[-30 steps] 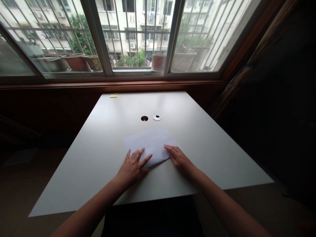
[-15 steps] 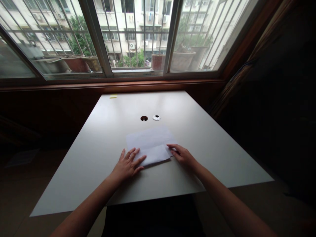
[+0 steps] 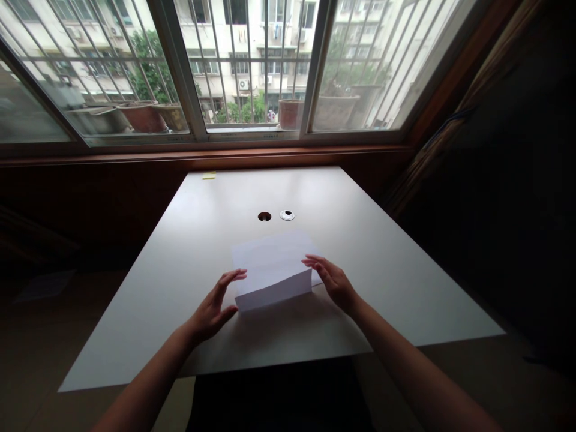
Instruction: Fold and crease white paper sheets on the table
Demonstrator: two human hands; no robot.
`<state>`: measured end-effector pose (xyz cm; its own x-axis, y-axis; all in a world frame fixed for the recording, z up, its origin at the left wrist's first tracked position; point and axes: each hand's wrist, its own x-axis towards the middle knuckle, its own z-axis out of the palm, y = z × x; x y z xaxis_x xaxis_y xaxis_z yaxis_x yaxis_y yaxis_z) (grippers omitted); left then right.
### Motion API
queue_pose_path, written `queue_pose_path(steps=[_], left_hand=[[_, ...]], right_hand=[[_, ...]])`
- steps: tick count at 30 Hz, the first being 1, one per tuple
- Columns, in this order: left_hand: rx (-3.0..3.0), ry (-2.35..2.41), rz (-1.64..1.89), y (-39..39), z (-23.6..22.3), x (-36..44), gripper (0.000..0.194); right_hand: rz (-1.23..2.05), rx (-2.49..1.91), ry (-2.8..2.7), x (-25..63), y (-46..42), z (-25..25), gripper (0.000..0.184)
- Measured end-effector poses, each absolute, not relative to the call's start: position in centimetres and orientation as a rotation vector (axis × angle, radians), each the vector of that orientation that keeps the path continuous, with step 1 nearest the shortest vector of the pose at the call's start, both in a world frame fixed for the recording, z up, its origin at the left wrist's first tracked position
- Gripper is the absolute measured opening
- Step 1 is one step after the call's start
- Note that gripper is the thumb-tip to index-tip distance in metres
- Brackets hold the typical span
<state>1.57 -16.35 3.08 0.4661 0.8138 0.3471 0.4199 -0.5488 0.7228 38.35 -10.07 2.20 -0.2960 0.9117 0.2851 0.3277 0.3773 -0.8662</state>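
Note:
A folded white sheet of paper point(image 3: 271, 264) lies on the white table point(image 3: 382, 264), and its near folded edge stands lifted off the surface. My left hand point(image 3: 214, 305) hovers just left of that near edge with fingers stretched out and apart, holding nothing. At the paper's right corner my right hand point(image 3: 332, 279) touches the sheet with extended fingers.
A round cable hole point(image 3: 264, 216) and its loose white cap point(image 3: 287, 215) sit beyond the paper. A small yellow note point(image 3: 209, 176) lies at the table's far left edge. Behind the table is a barred window point(image 3: 252, 66) with plant pots outside. Dark curtain at right.
My left hand has lifted off the paper and drawn back to the left. The paper's near edge, pressed flat before, has risen off the table. My right hand stays at the right corner.

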Motion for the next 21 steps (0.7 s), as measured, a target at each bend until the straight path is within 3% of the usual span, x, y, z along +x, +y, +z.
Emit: queue_pose_path(steps=[5, 9, 14, 21], left_hand=[[2.242, 1.002, 0.873, -16.3, 3.1, 0.4, 0.038], [2.498, 1.023, 0.673, -16.1, 2.1, 0.8, 0.036], [2.667, 1.038, 0.553, -15.7, 0.3, 0.8, 0.055], [2.674, 1.110, 0.492, -15.1, 0.2, -0.1, 0.051]], right_hand=[[1.246, -1.056, -1.711, 38.7, -10.8, 3.8, 0.055], [1.350, -1.035, -1.902, 39.2, -11.5, 4.7, 0.045], [1.075, -0.947, -2.239, 39.2, -12.5, 4.0, 0.020], [0.659, -0.815, -2.399, 38.7, -13.6, 2.5, 0.016]])
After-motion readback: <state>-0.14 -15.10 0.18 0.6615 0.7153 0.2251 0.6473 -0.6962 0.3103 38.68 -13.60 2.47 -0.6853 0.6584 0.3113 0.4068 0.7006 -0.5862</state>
